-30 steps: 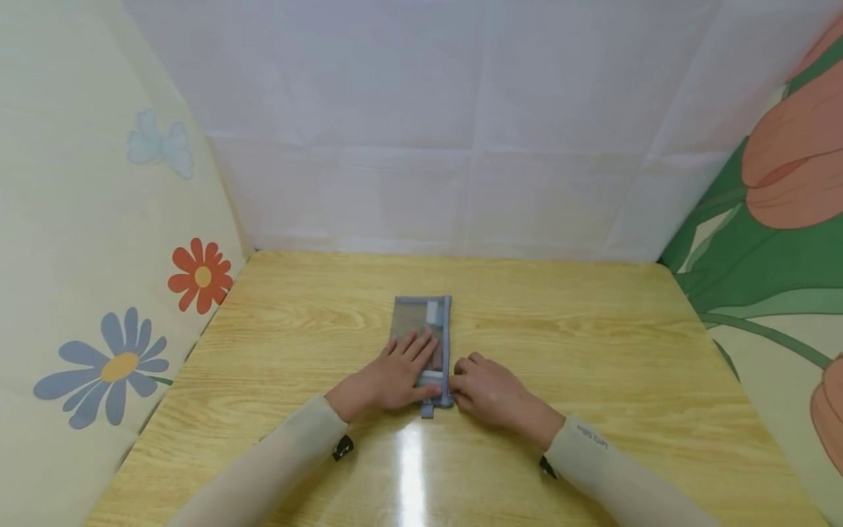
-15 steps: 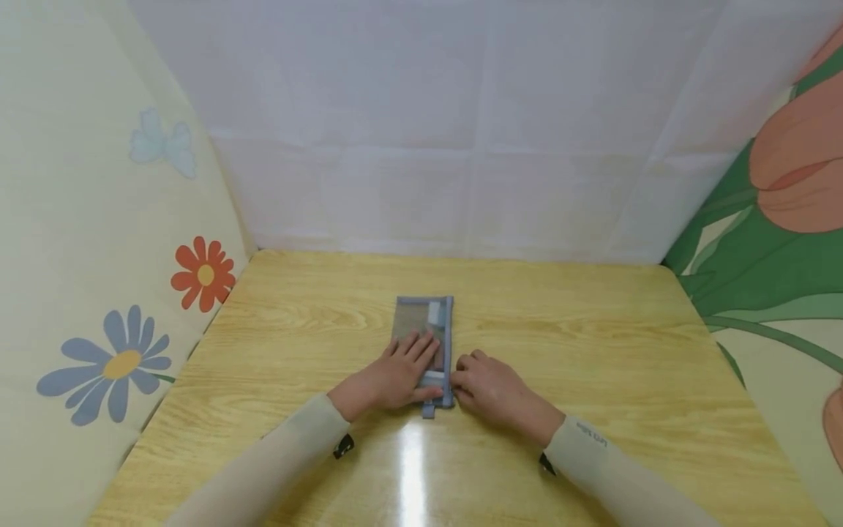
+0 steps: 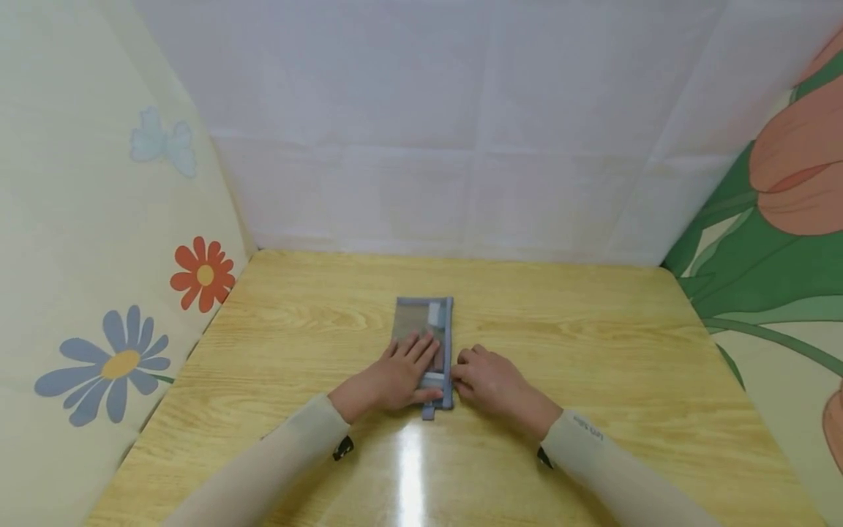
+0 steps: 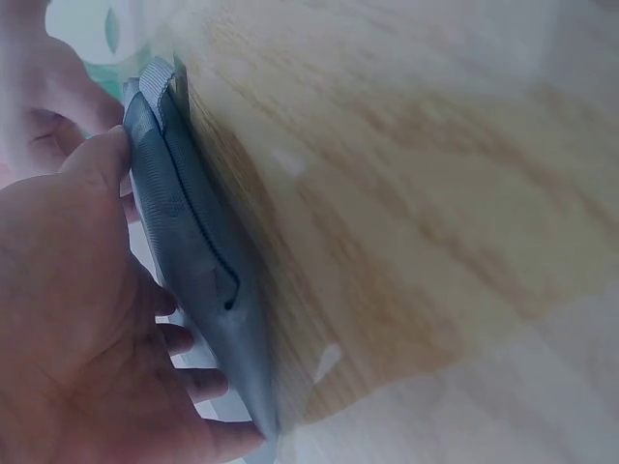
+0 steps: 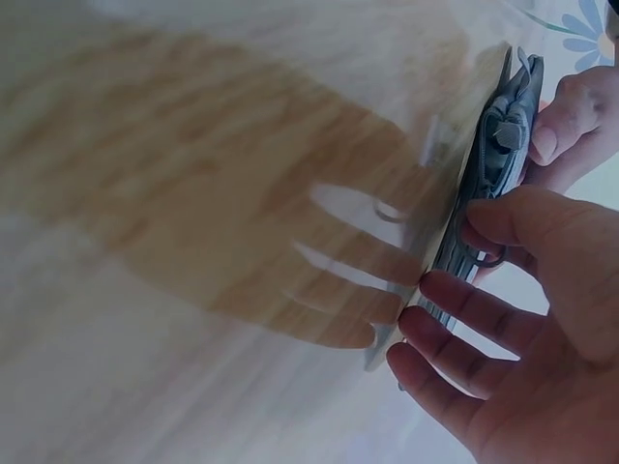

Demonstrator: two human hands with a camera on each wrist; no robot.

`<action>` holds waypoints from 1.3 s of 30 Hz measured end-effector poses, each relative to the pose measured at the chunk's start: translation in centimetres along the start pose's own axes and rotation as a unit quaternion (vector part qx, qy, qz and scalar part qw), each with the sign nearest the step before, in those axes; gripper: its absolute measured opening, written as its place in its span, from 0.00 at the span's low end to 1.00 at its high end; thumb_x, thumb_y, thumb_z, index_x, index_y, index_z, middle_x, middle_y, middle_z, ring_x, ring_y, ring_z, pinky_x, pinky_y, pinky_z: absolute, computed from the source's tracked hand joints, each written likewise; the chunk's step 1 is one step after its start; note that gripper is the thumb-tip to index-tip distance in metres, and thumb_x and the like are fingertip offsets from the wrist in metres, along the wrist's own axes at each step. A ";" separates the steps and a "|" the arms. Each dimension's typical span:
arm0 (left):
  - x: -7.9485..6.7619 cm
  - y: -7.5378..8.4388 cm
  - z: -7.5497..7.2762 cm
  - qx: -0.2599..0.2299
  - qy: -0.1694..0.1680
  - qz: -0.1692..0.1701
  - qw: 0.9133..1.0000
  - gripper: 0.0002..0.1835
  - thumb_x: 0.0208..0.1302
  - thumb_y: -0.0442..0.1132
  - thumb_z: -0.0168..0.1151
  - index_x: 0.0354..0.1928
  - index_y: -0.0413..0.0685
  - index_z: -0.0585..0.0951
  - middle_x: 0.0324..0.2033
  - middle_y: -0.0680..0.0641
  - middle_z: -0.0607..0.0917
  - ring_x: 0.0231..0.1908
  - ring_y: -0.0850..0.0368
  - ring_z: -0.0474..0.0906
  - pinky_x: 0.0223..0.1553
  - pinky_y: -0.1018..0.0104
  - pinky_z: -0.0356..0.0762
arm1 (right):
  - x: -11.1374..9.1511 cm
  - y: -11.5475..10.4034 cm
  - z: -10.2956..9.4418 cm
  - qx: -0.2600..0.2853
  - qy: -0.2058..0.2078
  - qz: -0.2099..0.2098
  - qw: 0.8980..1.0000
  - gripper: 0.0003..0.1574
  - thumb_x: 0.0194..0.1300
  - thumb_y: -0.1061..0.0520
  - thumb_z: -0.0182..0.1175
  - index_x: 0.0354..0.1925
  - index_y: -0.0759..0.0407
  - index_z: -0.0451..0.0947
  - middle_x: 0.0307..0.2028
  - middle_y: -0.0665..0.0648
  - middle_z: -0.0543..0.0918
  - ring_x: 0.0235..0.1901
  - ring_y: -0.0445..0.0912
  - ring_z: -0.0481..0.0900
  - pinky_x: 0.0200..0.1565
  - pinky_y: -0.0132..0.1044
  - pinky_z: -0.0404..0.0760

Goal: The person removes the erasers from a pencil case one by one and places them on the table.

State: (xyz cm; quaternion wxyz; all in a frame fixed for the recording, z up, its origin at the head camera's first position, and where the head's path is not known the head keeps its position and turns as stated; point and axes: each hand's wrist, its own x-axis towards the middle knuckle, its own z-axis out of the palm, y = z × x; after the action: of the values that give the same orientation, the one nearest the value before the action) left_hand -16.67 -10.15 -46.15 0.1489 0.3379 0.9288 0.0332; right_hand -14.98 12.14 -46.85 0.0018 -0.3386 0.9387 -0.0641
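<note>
A flat zip pouch (image 3: pixel 408 315) with a blue-grey border and see-through panel lies on the table, its long zipped edge on the right. My left hand (image 3: pixel 398 373) rests on top of it, fingers spread, thumb across the near end. Beside the zipped edge, my right hand (image 3: pixel 490 384) pinches the zip's ring pull (image 5: pixel 493 259) between thumb and index finger. The other fingers touch the table, as the right wrist view shows. There the zip (image 5: pixel 498 145) gapes near the tab end. Pale items show through the panel; their kind cannot be told.
The wood-grain table (image 3: pixel 579 322) carries a bright light reflection at the front. A white cloth (image 3: pixel 421 146) hangs behind it. Flower-printed cloths stand at the left (image 3: pixel 79 241) and right (image 3: pixel 777 278).
My right hand has slid very slightly forward, away from me, along the pouch's zipped edge. The left hand and the pouch stay in place. The head view shifted a little early on.
</note>
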 end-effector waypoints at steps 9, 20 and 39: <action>0.0 0.0 0.0 0.010 0.003 -0.002 1.000 0.50 0.72 0.71 0.42 0.81 0.44 0.48 0.80 0.41 0.45 0.78 0.37 0.40 0.73 0.34 0.49 | 0.5 0.3 -0.3 0.006 -0.020 0.015 1.000 0.11 0.72 0.50 0.61 0.48 0.46 0.87 0.45 0.52 0.83 0.42 0.46 0.76 0.42 0.40 0.81; 0.2 -0.1 0.0 0.019 -0.003 -0.005 1.000 0.50 0.71 0.72 0.40 0.81 0.45 0.46 0.81 0.43 0.44 0.78 0.39 0.40 0.73 0.35 0.49 | 0.7 0.8 -0.2 -0.003 0.011 0.005 1.000 0.09 0.70 0.51 0.63 0.45 0.48 0.86 0.44 0.53 0.83 0.42 0.49 0.78 0.41 0.43 0.81; 0.0 0.0 -0.1 0.016 -0.008 0.001 1.000 0.49 0.72 0.71 0.40 0.81 0.44 0.47 0.80 0.41 0.44 0.78 0.38 0.40 0.73 0.34 0.49 | 1.2 1.2 -0.2 -0.007 0.005 0.008 1.000 0.10 0.71 0.51 0.62 0.46 0.47 0.86 0.45 0.54 0.83 0.44 0.50 0.79 0.44 0.44 0.82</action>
State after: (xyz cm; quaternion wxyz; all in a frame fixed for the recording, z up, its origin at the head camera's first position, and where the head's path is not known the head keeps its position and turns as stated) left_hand -16.67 -10.14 -46.06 0.1505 0.3411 0.9278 0.0155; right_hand -16.66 12.35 -46.77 -0.0047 -0.3304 0.9420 -0.0588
